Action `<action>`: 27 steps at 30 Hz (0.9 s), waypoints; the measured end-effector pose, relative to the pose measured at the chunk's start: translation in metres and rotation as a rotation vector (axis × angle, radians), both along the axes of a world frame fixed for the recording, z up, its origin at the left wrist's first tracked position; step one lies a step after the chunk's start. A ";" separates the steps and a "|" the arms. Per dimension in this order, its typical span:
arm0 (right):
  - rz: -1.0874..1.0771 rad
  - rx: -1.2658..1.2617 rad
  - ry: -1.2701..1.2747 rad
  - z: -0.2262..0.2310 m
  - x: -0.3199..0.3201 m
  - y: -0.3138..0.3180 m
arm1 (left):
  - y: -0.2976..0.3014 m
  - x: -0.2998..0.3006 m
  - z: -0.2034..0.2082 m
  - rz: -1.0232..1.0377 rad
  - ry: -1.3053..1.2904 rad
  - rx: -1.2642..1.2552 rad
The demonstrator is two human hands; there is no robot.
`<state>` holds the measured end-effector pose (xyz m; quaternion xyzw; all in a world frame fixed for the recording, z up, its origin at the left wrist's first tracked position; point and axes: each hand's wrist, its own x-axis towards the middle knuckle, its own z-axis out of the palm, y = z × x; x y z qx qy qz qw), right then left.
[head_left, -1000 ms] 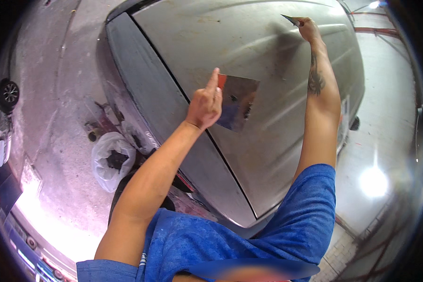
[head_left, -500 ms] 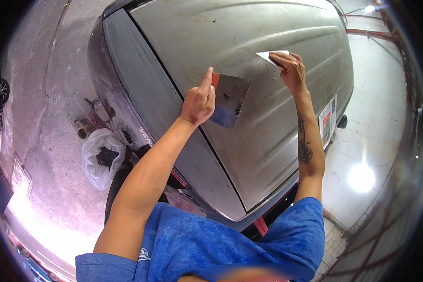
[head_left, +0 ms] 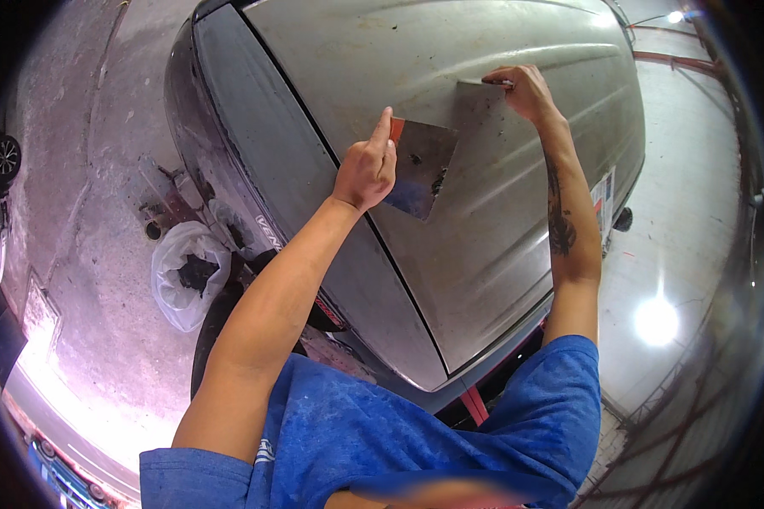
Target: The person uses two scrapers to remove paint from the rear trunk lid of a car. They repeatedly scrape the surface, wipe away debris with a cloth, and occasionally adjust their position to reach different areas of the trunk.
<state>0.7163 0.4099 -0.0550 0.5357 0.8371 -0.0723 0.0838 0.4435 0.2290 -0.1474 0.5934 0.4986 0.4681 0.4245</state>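
The left fingers [head_left: 383,131] hold a flat, dark, square plate [head_left: 422,176] by its left edge over a grey ribbed metal car panel [head_left: 480,233]. Ahead and to the right, the right fingers [head_left: 505,74] hold a thin flat blade [head_left: 498,83] over it. Left of the panel, a white plastic bag [head_left: 175,297] stands on grey concrete floor [head_left: 93,246]; a round black wheel [head_left: 5,159] is farther left.

A round glare [head_left: 657,321] is blazing at right, the lower-left floor [head_left: 98,339] is glowing overexposed, soft shadow is darkening the grey panel [head_left: 484,204] near the right hand [head_left: 528,92], fisheye distortion is bending edges, blur is smearing bottom centre
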 end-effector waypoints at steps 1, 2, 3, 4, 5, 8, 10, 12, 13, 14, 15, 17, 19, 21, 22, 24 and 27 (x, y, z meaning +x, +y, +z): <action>-0.005 0.086 0.001 0.007 0.001 -0.004 | 0.001 0.000 0.000 -0.007 0.008 -0.004; 0.034 0.160 0.029 0.011 0.001 -0.008 | 0.001 0.000 -0.001 -0.007 -0.007 0.011; 0.042 0.252 0.051 0.012 0.000 -0.010 | 0.000 0.001 -0.001 0.000 -0.021 0.021; 0.065 0.330 0.083 0.012 -0.001 -0.012 | 0.001 0.001 -0.001 0.007 -0.034 0.029; 0.114 0.295 0.076 0.008 -0.001 -0.011 | 0.000 0.001 -0.001 0.015 -0.022 0.027; 0.186 0.373 0.069 -0.011 0.011 -0.005 | 0.001 0.001 0.001 0.018 -0.020 0.019; 0.148 0.500 0.109 -0.020 0.030 0.024 | 0.000 0.000 0.002 -0.006 -0.024 -0.025; -0.047 0.508 0.062 -0.023 0.054 0.060 | 0.002 -0.001 0.003 -0.013 -0.033 -0.006; -0.280 0.444 -0.008 -0.022 0.067 0.081 | 0.001 -0.001 0.003 -0.021 -0.036 -0.011; -0.247 0.445 -0.049 -0.021 0.077 0.104 | 0.001 0.000 0.003 -0.014 -0.036 0.006; -0.326 0.487 -0.111 -0.028 0.079 0.124 | 0.001 0.000 0.002 -0.011 -0.034 0.021; -0.378 0.269 0.048 -0.035 0.085 0.147 | 0.001 -0.002 0.001 -0.005 -0.024 0.018; -0.350 0.096 0.094 -0.039 0.087 0.147 | 0.000 -0.001 0.001 -0.021 -0.052 -0.003; -0.162 -0.021 0.066 -0.034 0.088 0.124 | 0.001 -0.001 0.001 -0.020 -0.030 -0.012; -0.141 -0.107 0.079 -0.030 0.088 0.109 | 0.001 -0.001 0.002 -0.017 -0.031 -0.008; -0.081 -0.008 0.124 -0.023 0.089 0.061 | 0.002 -0.001 0.005 -0.017 -0.036 -0.024; -0.138 0.036 0.161 -0.006 0.093 0.020 | 0.002 -0.003 0.009 -0.029 -0.039 -0.024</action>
